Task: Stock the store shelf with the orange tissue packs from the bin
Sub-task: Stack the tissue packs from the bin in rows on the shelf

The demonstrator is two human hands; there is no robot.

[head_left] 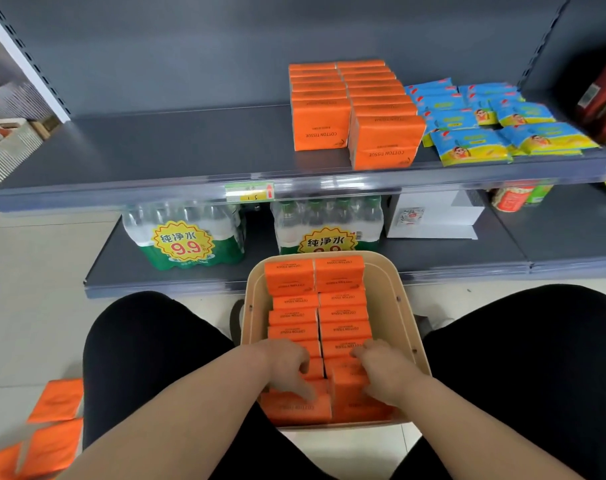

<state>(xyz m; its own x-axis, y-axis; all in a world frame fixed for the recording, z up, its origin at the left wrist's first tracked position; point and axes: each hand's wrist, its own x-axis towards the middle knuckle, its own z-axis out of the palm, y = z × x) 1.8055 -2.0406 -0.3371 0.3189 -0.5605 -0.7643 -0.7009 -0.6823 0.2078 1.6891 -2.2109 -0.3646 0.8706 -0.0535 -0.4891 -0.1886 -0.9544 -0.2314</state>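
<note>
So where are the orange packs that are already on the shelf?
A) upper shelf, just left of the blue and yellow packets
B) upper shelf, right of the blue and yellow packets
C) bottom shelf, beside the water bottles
A: the orange tissue packs stand in two rows on the upper shelf, with the blue and yellow packets beside them on their right.

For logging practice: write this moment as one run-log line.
step: picking | left hand: curled on bin packs | right hand: same | bin: mostly full | shelf: two orange rows
</note>
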